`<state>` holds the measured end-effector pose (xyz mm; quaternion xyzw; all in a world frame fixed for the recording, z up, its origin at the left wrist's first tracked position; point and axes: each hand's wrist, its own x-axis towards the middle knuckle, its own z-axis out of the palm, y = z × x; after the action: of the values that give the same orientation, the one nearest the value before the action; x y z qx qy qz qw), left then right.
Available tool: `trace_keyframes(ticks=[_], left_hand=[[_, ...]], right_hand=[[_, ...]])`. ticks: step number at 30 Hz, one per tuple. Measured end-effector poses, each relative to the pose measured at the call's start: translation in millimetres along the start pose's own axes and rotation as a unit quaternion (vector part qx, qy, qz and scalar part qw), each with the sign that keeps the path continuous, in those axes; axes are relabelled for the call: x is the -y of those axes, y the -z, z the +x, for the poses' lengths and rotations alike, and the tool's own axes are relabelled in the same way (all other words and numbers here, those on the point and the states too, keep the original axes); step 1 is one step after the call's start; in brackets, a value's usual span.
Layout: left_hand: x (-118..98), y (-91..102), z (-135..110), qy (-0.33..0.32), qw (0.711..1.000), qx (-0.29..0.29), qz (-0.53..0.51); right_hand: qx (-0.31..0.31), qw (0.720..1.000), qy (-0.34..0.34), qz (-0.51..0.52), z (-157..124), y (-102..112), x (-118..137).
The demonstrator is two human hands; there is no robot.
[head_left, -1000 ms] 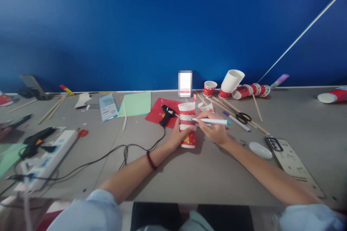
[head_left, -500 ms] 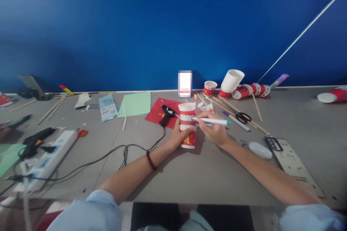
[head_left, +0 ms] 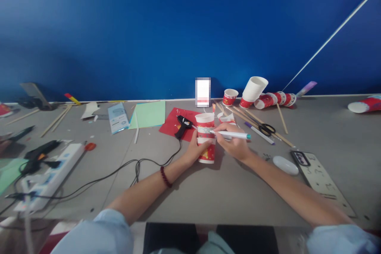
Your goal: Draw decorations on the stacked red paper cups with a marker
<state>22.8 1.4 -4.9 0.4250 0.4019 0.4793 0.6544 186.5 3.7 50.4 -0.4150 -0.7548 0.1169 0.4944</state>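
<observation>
Two red-and-white paper cups (head_left: 206, 156) stand stacked upright in front of me, joined one above the other. My left hand (head_left: 196, 147) is closed around their left side, thumb across the middle. A white band with green marks runs round the upper cup. In my right hand (head_left: 235, 143) a white marker with a teal end (head_left: 230, 134) is gripped like a pen, its tip at the white band. Just behind the cups, a black glue gun (head_left: 183, 125) lies on a red paper sheet (head_left: 168, 124).
Back right are a small paper cup (head_left: 230, 97), white stacked cups (head_left: 254, 89), scissors (head_left: 267, 129) and a purple marker (head_left: 259, 133). A phone (head_left: 323, 182) and a white mouse (head_left: 285, 165) lie right. Left are green paper (head_left: 150, 114), a power strip (head_left: 55, 178) and a black cable (head_left: 119, 166).
My right hand and the marker have shifted slightly left, with the marker tip still at the cup's white band. My left hand and the cups have stayed almost still.
</observation>
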Motion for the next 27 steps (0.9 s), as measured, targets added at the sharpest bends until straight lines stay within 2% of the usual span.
trace_keyframes(ticks=[3, 7, 13, 17, 22, 27], left_hand=[[2, 1.4, 1, -0.003, 1.0, 0.002, 0.004], [2, 2.0, 1, 0.011, 1.0, 0.009, -0.007], [0, 0.9, 0, 0.024, 0.996, 0.015, -0.083], [-5, -0.3, -2, 0.04, 0.99, 0.037, -0.129], [-5, -0.8, -2, 0.028, 0.992, 0.031, -0.122], [-7, -2.9, -2, 0.019, 0.993, 0.022, -0.117]], right_hand=[[-0.001, 1.0, -0.013, 0.019, 0, 0, -1], [-0.04, 0.996, -0.037, 0.073, -1, 0, -5], [-0.093, 0.978, -0.078, 0.167, -4, -1, -11], [-0.098, 0.978, -0.08, 0.165, -4, -1, -11], [-0.096, 0.982, -0.069, 0.15, -4, -1, -10], [-0.059, 0.991, -0.055, 0.109, -4, -1, -8]])
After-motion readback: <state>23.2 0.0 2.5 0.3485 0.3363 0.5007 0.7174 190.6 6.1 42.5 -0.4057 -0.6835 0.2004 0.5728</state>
